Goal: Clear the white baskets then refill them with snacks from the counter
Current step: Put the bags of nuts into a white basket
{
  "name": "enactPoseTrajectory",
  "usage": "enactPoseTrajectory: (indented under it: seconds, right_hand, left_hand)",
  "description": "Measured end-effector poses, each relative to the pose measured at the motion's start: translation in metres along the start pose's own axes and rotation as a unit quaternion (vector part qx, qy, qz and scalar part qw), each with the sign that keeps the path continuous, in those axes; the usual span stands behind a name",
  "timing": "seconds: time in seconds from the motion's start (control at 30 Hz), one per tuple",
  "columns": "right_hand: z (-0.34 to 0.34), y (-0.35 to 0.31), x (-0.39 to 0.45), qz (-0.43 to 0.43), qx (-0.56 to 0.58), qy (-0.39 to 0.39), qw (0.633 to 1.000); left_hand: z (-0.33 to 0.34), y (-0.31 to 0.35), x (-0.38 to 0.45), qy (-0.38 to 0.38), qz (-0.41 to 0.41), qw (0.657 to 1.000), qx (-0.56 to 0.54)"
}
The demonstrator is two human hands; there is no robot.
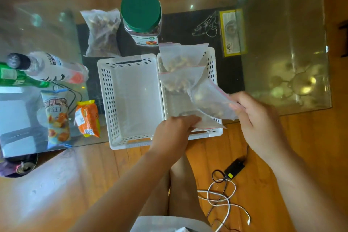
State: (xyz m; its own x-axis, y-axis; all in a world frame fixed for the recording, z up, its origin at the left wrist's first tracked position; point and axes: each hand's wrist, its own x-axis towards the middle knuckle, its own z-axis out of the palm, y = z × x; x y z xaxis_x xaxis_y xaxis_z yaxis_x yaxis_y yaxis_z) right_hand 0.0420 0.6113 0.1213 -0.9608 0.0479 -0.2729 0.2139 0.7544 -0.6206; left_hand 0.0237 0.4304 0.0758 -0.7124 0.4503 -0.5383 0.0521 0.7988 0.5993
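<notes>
Two white perforated baskets stand side by side on the glass table. The left basket holds nothing. The right basket holds two clear zip bags of nuts. My right hand pinches the edge of a third clear zip bag above the right basket's near end. My left hand grips another clear bag lying at that basket's near rim. Its contents are hard to make out.
Behind the baskets stand a green-lidded jar and a clear snack bag. At the left lie two bottles, a blue snack pack and an orange pack. A yellow packet lies back right. Cables sprawl on the wooden floor.
</notes>
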Motion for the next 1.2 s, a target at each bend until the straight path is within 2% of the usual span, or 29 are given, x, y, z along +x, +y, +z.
enactPoseTrajectory:
  seconds: [0.23,0.4,0.6,0.67,0.77,0.93,1.03,1.1,1.2]
  right_hand:
    - [0.051,0.011,0.027,-0.016,-0.065,-0.16,0.985]
    - [0.08,0.018,0.043,-0.053,-0.09,-0.174,0.979]
    - [0.092,0.022,0.066,-0.02,-0.05,-0.206,0.977]
    - [0.094,0.023,0.072,-0.019,-0.043,-0.187,0.981]
    - [0.092,0.026,0.077,-0.01,-0.031,-0.105,0.994]
    - [0.082,0.026,0.059,0.045,0.061,0.005,0.997]
    - [0.083,0.02,0.032,0.027,0.039,0.08,0.996]
    - [0.089,0.016,0.016,-0.008,-0.013,0.091,0.996]
    - [0.105,0.012,0.007,-0.056,-0.108,0.034,0.992]
  left_hand:
    - [0.031,-0.019,0.009,-0.067,-0.03,0.997,0.012]
    - [0.035,-0.023,0.012,-0.081,-0.035,0.996,0.014]
    - [0.028,-0.025,0.017,-0.086,-0.038,0.996,0.005]
    - [0.023,-0.026,0.02,-0.069,-0.037,0.997,0.012]
    - [0.016,-0.027,0.029,-0.034,-0.042,0.998,0.017]
    - [0.007,-0.031,0.048,0.01,-0.08,0.996,0.042]
    - [0.004,-0.03,0.056,0.019,-0.085,0.995,0.048]
    - [0.001,-0.03,0.057,0.024,-0.09,0.995,0.048]
    - [-0.008,-0.033,0.054,0.042,-0.092,0.994,0.032]
